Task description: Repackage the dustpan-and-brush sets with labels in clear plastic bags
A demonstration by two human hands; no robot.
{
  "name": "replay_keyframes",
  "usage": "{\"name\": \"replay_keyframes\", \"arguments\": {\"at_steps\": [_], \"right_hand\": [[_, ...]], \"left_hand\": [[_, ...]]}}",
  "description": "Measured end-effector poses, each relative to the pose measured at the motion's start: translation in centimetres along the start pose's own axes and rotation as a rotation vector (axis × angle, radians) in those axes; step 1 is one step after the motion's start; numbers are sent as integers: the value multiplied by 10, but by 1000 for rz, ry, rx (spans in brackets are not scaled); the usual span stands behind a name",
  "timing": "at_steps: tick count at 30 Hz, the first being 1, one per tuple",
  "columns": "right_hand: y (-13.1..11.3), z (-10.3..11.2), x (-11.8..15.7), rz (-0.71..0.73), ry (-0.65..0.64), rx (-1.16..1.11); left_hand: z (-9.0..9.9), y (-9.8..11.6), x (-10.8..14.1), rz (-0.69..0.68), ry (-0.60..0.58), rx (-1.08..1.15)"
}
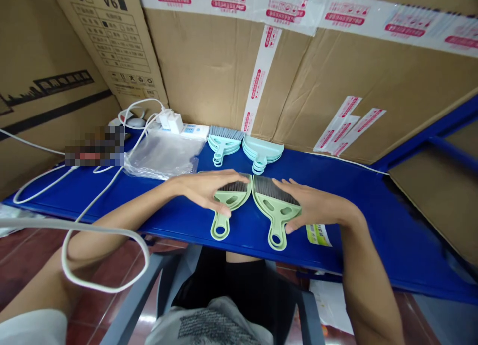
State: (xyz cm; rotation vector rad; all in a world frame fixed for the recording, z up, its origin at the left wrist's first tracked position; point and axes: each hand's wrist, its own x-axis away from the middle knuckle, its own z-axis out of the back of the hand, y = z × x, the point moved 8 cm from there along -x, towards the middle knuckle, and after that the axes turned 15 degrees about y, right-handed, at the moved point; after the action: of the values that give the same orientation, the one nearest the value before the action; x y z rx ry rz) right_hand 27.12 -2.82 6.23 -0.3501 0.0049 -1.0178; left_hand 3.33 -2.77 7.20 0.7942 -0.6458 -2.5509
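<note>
Two light green hand brushes, each nested with a matching dustpan, lie side by side on the blue table with their handles towards me. My left hand (209, 188) rests over the left green brush (235, 200), fingers stretched along its dark bristles and thumb apart near the handle. Around the outer side of the right green brush (274, 205) my right hand (317, 205) is spread, fingertips at the bristles and thumb beside the handle. Both hands are open and partly hide the sets. The two sets touch or nearly touch at their inner edges.
Behind them stand stacked light blue brushes (224, 142) and light blue dustpans (263, 151). Clear plastic bags (164, 153) and white chargers (171, 121) lie at left. A white cable (104, 287) loops before my left arm. A yellow-green label (318, 234) lies by my right wrist. Cardboard (224, 71) walls the back.
</note>
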Motion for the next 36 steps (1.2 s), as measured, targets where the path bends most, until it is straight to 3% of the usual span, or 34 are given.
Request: {"name": "replay_keyframes", "arguments": {"at_steps": [4,10,19,29,36], "right_hand": [[-21,-16,5,41,-68,26],[-44,-29,15,171,-44,-91],[-39,-26,8,152,-13,-106],[-48,-23,13,188,-27,-90],[-54,-23,19,159,-67,-60]], "left_hand": [[-21,13,15,21,-179,16],[-36,25,24,42,-312,-34],[-16,16,19,93,-261,-10],[-17,19,21,98,-325,-43],[-13,15,18,81,-287,-17]]}}
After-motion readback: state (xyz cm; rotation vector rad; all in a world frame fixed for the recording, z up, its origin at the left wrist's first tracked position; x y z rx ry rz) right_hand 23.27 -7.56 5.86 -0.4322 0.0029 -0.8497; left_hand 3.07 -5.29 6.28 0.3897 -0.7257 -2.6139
